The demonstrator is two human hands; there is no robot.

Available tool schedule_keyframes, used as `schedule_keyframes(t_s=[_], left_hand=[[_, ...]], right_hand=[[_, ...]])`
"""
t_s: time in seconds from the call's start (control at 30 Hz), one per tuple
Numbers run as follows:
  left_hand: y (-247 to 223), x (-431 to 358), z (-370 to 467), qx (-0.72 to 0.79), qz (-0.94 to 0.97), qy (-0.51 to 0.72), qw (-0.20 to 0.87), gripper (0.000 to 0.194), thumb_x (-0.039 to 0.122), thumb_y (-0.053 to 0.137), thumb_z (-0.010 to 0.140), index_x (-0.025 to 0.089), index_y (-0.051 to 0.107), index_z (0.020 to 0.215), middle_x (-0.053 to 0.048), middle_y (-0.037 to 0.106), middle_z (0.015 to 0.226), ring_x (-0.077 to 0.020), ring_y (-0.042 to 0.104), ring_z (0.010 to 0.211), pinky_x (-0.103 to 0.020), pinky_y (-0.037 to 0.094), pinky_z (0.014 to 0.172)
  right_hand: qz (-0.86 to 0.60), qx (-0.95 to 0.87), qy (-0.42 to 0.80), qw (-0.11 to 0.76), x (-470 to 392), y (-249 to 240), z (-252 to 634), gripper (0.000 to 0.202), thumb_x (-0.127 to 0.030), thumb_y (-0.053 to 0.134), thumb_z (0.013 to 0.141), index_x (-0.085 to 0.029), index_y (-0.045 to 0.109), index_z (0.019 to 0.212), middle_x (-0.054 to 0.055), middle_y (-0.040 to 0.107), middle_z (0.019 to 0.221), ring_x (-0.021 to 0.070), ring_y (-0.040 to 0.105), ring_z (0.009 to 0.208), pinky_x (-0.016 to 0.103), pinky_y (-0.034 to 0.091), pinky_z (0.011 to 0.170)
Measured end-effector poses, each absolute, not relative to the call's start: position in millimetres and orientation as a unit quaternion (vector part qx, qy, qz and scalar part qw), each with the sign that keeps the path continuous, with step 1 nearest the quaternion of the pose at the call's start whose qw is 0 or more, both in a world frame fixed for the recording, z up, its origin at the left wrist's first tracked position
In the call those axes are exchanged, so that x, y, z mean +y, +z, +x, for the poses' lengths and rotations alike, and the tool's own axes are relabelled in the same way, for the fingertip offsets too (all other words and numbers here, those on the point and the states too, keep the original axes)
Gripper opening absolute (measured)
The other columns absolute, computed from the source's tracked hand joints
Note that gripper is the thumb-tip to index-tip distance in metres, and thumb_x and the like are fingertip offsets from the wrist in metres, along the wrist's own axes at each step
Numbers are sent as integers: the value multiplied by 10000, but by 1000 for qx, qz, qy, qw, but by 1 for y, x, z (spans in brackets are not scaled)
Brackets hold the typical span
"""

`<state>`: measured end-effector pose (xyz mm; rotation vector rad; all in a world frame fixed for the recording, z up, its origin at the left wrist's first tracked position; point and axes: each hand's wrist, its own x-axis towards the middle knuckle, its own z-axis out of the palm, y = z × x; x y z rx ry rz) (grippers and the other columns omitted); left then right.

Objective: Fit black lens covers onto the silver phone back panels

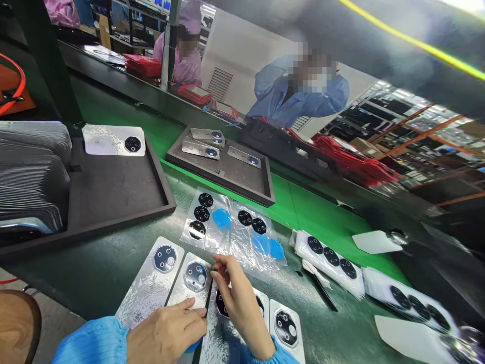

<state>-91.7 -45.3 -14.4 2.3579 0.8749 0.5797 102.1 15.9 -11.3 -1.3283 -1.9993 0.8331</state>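
Observation:
Several silvery phone back panels lie side by side on the green table, each with a round camera area. My left hand [168, 328] lies with fingers spread on the second panel [185, 288], below its camera circle [195, 276]. Over the third panel [215, 331] is my right hand [237, 298], thumb and bent fingers close together near the top edge of the second panel; anything between the fingertips is too small to make out. The leftmost panel [146, 288] and the rightmost panel [287, 326] are untouched. Above them lies a clear film sheet [237, 253] with black discs [201, 214] and blue pieces [222, 219].
A dark tray [121, 202] with a stack of panels [34, 182] stands left; another tray [246, 184] holds several panels. White packs with black discs [329, 260], a black tool [324, 290] and white blades [379, 242] lie right. Two people [295, 91] [185, 55] are beyond.

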Motion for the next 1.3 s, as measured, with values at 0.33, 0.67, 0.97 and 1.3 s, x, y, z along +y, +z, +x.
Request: schedule_keyframes(t_s=[0.33, 0.67, 0.97, 1.3], left_hand=[[-19, -45, -94, 315, 880, 214, 285, 446, -33, 344, 833, 171, 507, 1195, -61, 683, 1170, -153, 623, 1171, -321, 335, 1171], [-16, -44, -95, 310, 877, 220, 293, 457, -36, 337, 827, 167, 512, 1198, -62, 682, 1171, -157, 625, 1168, -325, 334, 1172], [-17, -44, -95, 311, 882, 217, 278, 407, -7, 307, 881, 158, 516, 1188, -67, 689, 1135, -161, 639, 1140, -318, 337, 1168], [-15, -41, -92, 307, 872, 243, 294, 324, 34, 327, 912, 208, 487, 1134, -21, 696, 1027, -143, 663, 1044, -305, 379, 1135]], right_hand=[[-460, -792, 323, 238, 41, -25, 90, 267, -66, 504, 844, -214, 542, 1064, 30, 626, 940, 167, 600, 858, 282, 497, 733], [-459, -825, 282, 168, 47, -4, 89, 235, -36, 549, 823, -219, 545, 970, 15, 619, 867, 185, 581, 808, 287, 462, 704], [-492, -797, 318, 148, 44, 4, 86, 266, -29, 548, 724, -229, 537, 898, -14, 604, 762, 179, 559, 692, 271, 382, 630], [-505, -642, 517, 257, 42, -2, 61, 258, -156, 527, 717, -230, 549, 964, -79, 510, 615, 110, 467, 526, 208, 368, 505]])
